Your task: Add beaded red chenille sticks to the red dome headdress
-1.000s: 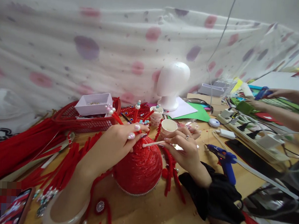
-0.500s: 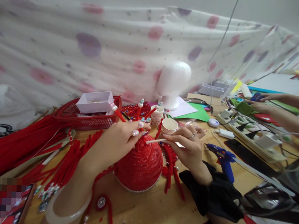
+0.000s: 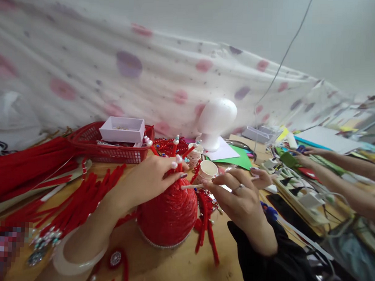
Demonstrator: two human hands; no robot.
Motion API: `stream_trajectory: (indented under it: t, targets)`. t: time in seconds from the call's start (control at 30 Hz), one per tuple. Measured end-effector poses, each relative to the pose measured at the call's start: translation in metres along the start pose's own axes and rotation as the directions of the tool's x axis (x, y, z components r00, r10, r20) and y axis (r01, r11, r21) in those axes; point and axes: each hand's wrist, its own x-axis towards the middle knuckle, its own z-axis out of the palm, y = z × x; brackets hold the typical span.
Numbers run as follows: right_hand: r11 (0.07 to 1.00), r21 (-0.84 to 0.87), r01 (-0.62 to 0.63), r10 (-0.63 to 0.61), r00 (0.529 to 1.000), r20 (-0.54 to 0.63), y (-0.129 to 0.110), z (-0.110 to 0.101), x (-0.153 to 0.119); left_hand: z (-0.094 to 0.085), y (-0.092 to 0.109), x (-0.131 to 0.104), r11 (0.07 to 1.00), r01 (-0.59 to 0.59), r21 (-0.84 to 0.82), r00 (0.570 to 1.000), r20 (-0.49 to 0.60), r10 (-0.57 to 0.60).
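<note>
A red domed piece (image 3: pixel 168 218) with a ridged, glossy surface stands on the table, edged at the bottom with small pearls. Red fuzzy stems (image 3: pixel 174 150) with pearl and blue bead tips rise from its top. My left hand (image 3: pixel 151 176) is closed at the dome's top, fingers and thumb around the base of a pearl-tipped stem; the exact grip is partly hidden. Between the fingers of my right hand (image 3: pixel 241 196) is a thin pale stick (image 3: pixel 191 186), its tip against the dome's upper right side. A paper cup (image 3: pixel 208 169) stands just behind that hand.
Behind are a red basket (image 3: pixel 124 154) holding a white box (image 3: pixel 122 129), and a white foam head (image 3: pixel 217 121). Red stems (image 3: pixel 88 198) lie left. To the right are a partly hidden blue glue gun (image 3: pixel 269 211), a power strip (image 3: pixel 297 197) and another person's hands (image 3: pixel 307 156).
The camera view has tilted and shifted. The stick stays in my right hand with its tip on the dome. My right hand and sleeve now cover most of the glue gun.
</note>
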Motion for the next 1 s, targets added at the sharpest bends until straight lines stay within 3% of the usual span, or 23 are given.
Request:
stream_trajectory:
  t: [0.13,0.33,0.43,0.57,0.8,1.0]
  targets:
    - [0.994,-0.012,0.107,-0.101,0.967,0.235,-0.004,-0.021,0.042,0.001,-0.003,0.001,0.999,-0.042,-0.008,0.999,-0.029,0.042]
    - [0.982,0.012,0.189,-0.179,0.904,0.388,-0.019,-0.031,0.089,0.003,-0.005,0.001,0.989,-0.075,-0.131,0.993,-0.103,0.062]
    - [0.972,-0.025,0.235,-0.205,0.889,0.411,-0.026,-0.03,0.094,0.001,-0.006,0.001,0.985,-0.079,-0.156,0.992,-0.11,0.062]
    - [0.968,-0.062,0.244,-0.203,0.902,0.382,-0.03,-0.031,0.09,-0.001,-0.01,0.001,0.984,-0.094,-0.149,0.99,-0.115,0.077]
    - [0.965,-0.184,0.185,-0.109,0.928,0.357,-0.014,-0.04,0.088,-0.002,-0.012,0.0,0.975,-0.137,-0.177,0.988,-0.09,0.123]
    - [0.97,-0.135,0.201,-0.134,0.909,0.396,-0.017,-0.033,0.094,-0.002,-0.015,0.0,0.978,-0.112,-0.175,0.992,-0.085,0.098]
